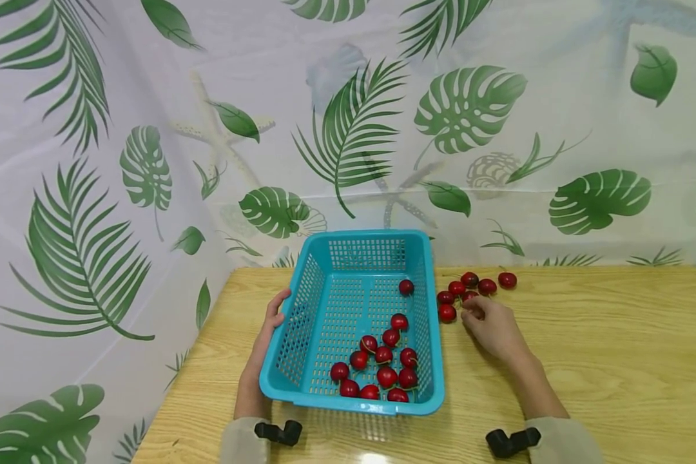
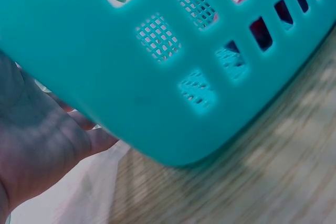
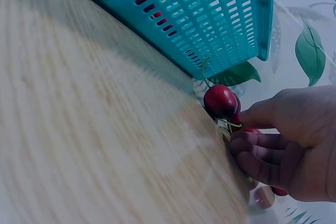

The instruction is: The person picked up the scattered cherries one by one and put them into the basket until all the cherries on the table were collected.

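A blue plastic basket with perforated walls stands on the table, several red cherries lying in it, mostly toward its near right part. My left hand holds the basket's left rim; in the left wrist view the palm is beside the outer wall, the fingertips partly hidden behind it. To the right of the basket, my right hand is at a small group of loose cherries. Its thumb and fingers pinch a cherry by the stem side, partly hidden by the hand and another cherry.
The wooden table extends to the right of the loose cherries. Behind it hangs a white cloth printed with green leaves, which also covers the left side. A dark band with a small mount is on each wrist.
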Tool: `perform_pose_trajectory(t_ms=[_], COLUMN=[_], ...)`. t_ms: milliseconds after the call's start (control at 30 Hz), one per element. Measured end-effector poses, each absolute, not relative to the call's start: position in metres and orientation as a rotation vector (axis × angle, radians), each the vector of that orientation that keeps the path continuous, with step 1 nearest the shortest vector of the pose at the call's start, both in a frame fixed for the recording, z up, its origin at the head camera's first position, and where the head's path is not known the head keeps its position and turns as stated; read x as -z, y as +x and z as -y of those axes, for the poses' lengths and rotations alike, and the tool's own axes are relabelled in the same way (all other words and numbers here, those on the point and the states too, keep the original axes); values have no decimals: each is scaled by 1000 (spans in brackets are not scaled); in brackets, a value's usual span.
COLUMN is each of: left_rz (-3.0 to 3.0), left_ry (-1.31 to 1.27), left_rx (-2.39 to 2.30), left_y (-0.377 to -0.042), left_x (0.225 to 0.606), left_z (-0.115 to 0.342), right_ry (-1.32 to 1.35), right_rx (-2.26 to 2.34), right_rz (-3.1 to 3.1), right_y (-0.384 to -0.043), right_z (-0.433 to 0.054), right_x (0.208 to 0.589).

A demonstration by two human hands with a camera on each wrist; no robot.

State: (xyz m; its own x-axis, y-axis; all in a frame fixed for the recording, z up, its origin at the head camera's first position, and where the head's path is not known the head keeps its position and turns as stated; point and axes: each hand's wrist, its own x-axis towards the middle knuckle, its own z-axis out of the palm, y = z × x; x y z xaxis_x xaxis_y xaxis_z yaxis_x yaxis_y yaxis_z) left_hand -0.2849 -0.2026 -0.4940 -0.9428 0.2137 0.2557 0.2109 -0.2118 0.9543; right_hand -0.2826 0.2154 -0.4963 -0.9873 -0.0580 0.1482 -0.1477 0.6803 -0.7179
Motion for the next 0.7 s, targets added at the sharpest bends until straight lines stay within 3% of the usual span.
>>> perform_pose_trajectory(t_ms=[700], left_rz=[-1967], left_ry=[351], left_rx=[-2376], left_y=[-281], left_x=[489], left_z=[197], right_ry=[144], right_rx=[-1123], right_rz=[2613], right_y=[-272], right_z=[-222], right_x=[466])
